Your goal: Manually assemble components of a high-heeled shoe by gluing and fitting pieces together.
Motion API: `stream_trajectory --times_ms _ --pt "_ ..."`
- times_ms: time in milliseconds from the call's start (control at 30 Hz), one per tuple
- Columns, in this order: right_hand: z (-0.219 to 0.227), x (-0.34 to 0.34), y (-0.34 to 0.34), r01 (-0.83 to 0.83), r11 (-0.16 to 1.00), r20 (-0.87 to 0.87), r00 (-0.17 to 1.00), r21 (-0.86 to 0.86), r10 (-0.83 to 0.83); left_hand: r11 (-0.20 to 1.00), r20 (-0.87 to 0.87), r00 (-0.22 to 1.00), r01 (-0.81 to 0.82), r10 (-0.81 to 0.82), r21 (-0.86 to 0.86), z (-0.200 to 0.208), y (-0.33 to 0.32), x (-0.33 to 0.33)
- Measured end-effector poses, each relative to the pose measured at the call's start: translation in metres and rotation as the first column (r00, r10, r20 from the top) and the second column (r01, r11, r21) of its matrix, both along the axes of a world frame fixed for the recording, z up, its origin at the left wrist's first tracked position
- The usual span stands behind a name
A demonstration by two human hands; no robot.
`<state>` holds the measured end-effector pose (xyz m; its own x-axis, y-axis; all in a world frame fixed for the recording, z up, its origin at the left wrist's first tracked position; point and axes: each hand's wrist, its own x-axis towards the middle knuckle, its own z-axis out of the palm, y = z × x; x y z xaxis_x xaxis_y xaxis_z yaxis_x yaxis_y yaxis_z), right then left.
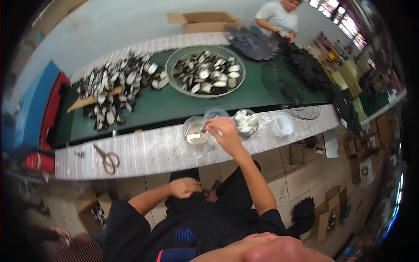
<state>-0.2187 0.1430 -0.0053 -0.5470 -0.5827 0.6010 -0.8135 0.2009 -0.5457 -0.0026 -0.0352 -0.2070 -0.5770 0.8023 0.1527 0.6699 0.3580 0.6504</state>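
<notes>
My right hand point(223, 131) hovers over the near ledge with its fingertips pinched together. Something small and dark shows at the fingertips, too small to name. Just left of them stands a clear round bowl point(187, 132), and a second clear bowl point(215, 112) sits behind, partly covered by the hand. To the hand's right is a container of white pieces point(246, 123), followed by a white round tub point(284, 125). My left hand point(185, 187) lies flat on my thigh, fingers stretched out and holding nothing.
A round mesh basket point(171, 77) of black-and-white pieces stands on the green belt point(152, 107), beside a loose pile point(115, 89) of similar pieces. Scissors point(109, 162) lie on the ledge at left. Across the table, a person point(279, 19) handles dark sheets point(253, 43).
</notes>
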Motion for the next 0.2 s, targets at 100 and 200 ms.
stream_trajectory --times_ms 100,200 --pt "-0.027 -0.007 -0.015 -0.025 0.998 -0.011 1.0 0.064 0.026 0.995 0.059 0.998 -0.042 0.037 0.085 -0.004 -0.004 0.003" --pt "-0.045 -0.011 -0.027 -0.043 0.989 -0.029 0.998 0.144 0.048 0.991 0.003 0.999 -0.053 0.053 0.119 -0.023 -0.009 0.009"
